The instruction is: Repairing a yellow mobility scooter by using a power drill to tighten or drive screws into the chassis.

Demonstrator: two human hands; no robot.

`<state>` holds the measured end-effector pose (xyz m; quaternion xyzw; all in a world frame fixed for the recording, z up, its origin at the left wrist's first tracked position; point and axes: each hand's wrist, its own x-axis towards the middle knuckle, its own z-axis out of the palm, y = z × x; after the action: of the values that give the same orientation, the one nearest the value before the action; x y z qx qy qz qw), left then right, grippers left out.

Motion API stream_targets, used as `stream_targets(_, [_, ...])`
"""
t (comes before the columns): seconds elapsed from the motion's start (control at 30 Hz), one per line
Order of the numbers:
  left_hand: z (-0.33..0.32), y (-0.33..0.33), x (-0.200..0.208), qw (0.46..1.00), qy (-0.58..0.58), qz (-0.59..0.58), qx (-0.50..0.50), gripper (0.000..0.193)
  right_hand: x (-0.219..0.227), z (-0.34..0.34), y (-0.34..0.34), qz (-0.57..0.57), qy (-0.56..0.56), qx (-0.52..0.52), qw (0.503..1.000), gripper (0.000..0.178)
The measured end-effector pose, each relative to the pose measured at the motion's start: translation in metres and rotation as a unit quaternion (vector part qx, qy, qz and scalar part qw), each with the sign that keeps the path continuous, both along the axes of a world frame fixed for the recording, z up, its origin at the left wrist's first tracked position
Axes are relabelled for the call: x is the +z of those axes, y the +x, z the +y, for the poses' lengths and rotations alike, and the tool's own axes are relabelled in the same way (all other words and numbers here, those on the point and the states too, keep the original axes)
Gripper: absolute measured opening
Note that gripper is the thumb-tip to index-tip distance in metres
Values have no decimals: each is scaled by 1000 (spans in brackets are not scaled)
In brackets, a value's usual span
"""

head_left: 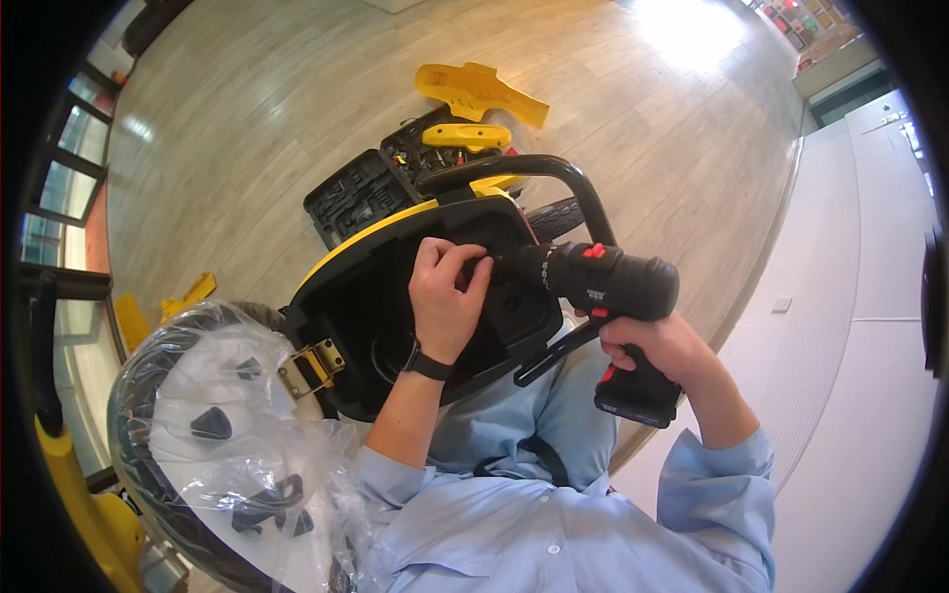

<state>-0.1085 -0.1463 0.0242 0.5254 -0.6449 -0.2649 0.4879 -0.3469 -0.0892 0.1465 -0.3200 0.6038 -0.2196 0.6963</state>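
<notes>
1. Right now the right hand [660, 346] is wrapped tight around the grip of a black cordless drill [613, 287], which points left at a black plastic shell with a yellow edge [395, 326] resting against the person's lap.
2. Meanwhile the left hand [445, 296] is pinched together at the drill's tip, fingers closed around the bit or a small fastener right at the shell's surface; which of the two it holds I cannot tell.
3. The drill looks heavy at the battery end and stiff, so the grip is the sound place to hold it, with the other hand steadying the nose as it does here.
4. The shell looks rigid but hollow and fairly light; its smooth face could slip, so the curved black bar [554, 178] above it seems the better hold.
5. A wheel in a clear plastic bag [227, 415] lies at lower left, soft and slippery on the outside.
6. An open black tool case [371, 188] and loose yellow parts [479, 94] lie on the wooden floor [297, 89] beyond.
7. The drill tip is hidden behind the fingers, the shell's underside is out of view, and the frame's dark rim cuts off the yellow frame at the left edge.
</notes>
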Motion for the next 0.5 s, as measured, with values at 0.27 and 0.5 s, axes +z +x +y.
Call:
stream_targets(0.27, [-6, 5, -3, 999, -26, 32, 23, 14, -1, 36, -4, 22, -94, -6, 995, 18])
stream_targets(0.5, [-4, 6, 8, 999, 18, 25, -18, 15, -13, 72, -10, -39, -127, -34, 991, 23])
